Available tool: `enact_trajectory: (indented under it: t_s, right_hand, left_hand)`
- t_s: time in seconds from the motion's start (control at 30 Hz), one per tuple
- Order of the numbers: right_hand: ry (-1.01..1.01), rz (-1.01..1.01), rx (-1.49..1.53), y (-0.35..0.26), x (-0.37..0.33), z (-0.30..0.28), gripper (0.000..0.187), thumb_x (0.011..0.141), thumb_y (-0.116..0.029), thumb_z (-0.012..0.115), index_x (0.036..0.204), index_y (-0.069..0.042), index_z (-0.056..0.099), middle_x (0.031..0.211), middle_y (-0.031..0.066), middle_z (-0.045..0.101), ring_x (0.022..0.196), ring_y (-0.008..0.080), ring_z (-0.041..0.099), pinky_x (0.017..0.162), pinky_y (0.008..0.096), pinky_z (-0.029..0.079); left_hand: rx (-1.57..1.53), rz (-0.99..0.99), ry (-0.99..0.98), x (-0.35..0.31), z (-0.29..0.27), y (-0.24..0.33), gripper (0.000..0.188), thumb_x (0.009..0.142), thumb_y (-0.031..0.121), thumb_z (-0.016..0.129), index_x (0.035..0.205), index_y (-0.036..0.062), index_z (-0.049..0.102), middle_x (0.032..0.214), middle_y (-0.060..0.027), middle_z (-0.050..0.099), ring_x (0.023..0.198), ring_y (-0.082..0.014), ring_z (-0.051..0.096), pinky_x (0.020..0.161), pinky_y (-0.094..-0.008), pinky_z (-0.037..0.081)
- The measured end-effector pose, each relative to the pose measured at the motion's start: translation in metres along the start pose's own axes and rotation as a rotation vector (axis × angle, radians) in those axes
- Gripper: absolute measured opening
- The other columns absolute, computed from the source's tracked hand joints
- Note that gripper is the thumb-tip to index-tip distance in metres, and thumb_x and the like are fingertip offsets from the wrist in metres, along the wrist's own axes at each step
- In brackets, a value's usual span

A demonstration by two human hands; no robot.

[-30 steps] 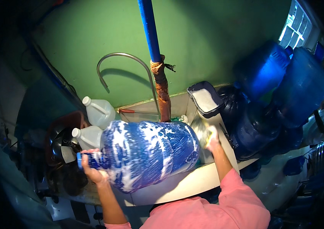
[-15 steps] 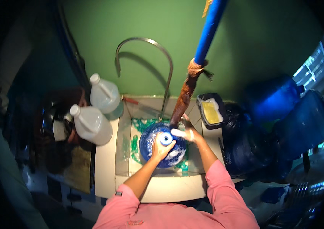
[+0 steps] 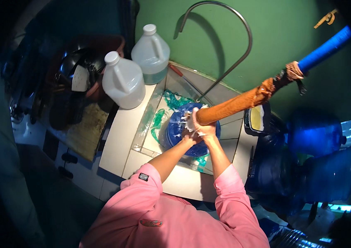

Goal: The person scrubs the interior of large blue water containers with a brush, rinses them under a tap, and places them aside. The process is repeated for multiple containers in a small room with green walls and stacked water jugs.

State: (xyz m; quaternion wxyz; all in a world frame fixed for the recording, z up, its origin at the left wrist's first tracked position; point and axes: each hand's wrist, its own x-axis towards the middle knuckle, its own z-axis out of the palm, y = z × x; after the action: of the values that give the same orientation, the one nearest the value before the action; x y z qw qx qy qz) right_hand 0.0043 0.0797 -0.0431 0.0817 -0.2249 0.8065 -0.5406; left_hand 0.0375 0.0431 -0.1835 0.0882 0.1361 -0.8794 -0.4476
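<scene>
A blue water jug (image 3: 176,133) stands in the tiled sink (image 3: 147,131), white suds on its top. My left hand (image 3: 191,135) is closed at the jug's neck, which the hands hide. My right hand (image 3: 206,129), foamy at the fingers, is closed round the lower end of a long pole (image 3: 237,103). That pole's lower length is wrapped in wet-looking brown material, tied with cloth, and its upper length is blue. It slants up to the right. Whether its tip is inside the neck I cannot tell.
Two white-capped clear jugs (image 3: 124,82) stand on the sink's left edge. A thin curved faucet (image 3: 248,35) rises behind. Green soapy mesh (image 3: 175,100) lies in the sink. Right of it are a black tub with a yellow sponge (image 3: 257,119) and several blue water jugs (image 3: 314,136).
The view has turned and shifted. The pole leans further right, and more of its brown part shows. My hands have come together over the jug's neck, whose opening showed before; more foam covers them.
</scene>
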Motion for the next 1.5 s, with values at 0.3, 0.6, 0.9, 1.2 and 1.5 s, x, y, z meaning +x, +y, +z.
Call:
enact_trajectory:
  t_s: [0.3, 0.6, 0.9, 1.2, 1.5]
  right_hand:
    - [0.023, 0.013, 0.498, 0.014, 0.004, -0.009, 0.03, 0.1, -0.025, 0.06, 0.074, -0.012, 0.052, 0.066, -0.0062, 0.042, 0.058, 0.0069, 0.037, 0.054, 0.0262, 0.032]
    - [-0.43, 0.167, 0.285, -0.044, 0.004, -0.006, 0.024, 0.091, -0.024, 0.067, 0.101, -0.003, 0.063, 0.087, 0.0046, 0.065, 0.082, 0.0157, 0.063, 0.076, 0.0312, 0.052]
    - [-0.641, 0.336, 0.136, -0.007, -0.042, -0.039, 0.031, 0.091, -0.011, 0.068, 0.119, -0.001, 0.064, 0.116, 0.0088, 0.068, 0.104, 0.0194, 0.064, 0.094, 0.0343, 0.051]
    - [-0.386, 0.237, -0.254, 0.05, -0.041, -0.133, 0.024, 0.089, -0.006, 0.062, 0.112, 0.0, 0.064, 0.104, 0.0164, 0.072, 0.1, 0.0275, 0.068, 0.09, 0.0392, 0.051]
    - [-0.29, 0.199, -0.386, 0.112, 0.079, -0.088, 0.036, 0.093, -0.034, 0.057, 0.112, -0.004, 0.068, 0.109, 0.019, 0.072, 0.106, 0.0325, 0.068, 0.088, 0.041, 0.052]
  left_hand:
    - [0.174, 0.271, 0.428, -0.069, -0.063, 0.008, 0.054, 0.091, 0.025, 0.06, 0.139, 0.0, 0.052, 0.151, -0.0214, 0.044, 0.146, -0.0404, 0.03, 0.121, -0.056, 0.017]
    - [-0.747, -0.462, 0.496, -0.033, -0.043, -0.062, 0.058, 0.104, 0.043, 0.042, 0.143, 0.0021, 0.05, 0.15, -0.0202, 0.046, 0.138, -0.0329, 0.044, 0.115, -0.0388, 0.033]
    - [-1.27, -0.891, 0.009, -0.042, -0.04, -0.105, 0.078, 0.101, 0.067, 0.03, 0.151, 0.0082, 0.041, 0.151, -0.0113, 0.047, 0.138, -0.0256, 0.043, 0.117, -0.0419, 0.031]
    - [-0.997, -0.792, 0.011, -0.042, -0.049, -0.117, 0.081, 0.102, 0.066, 0.027, 0.156, 0.005, 0.031, 0.16, -0.0112, 0.033, 0.147, -0.025, 0.029, 0.119, -0.0371, 0.02]
    - [-1.072, -0.867, -0.017, -0.039, -0.053, -0.145, 0.084, 0.098, 0.071, 0.026, 0.151, 0.0067, 0.041, 0.154, -0.0103, 0.043, 0.138, -0.0259, 0.04, 0.115, -0.0419, 0.024]
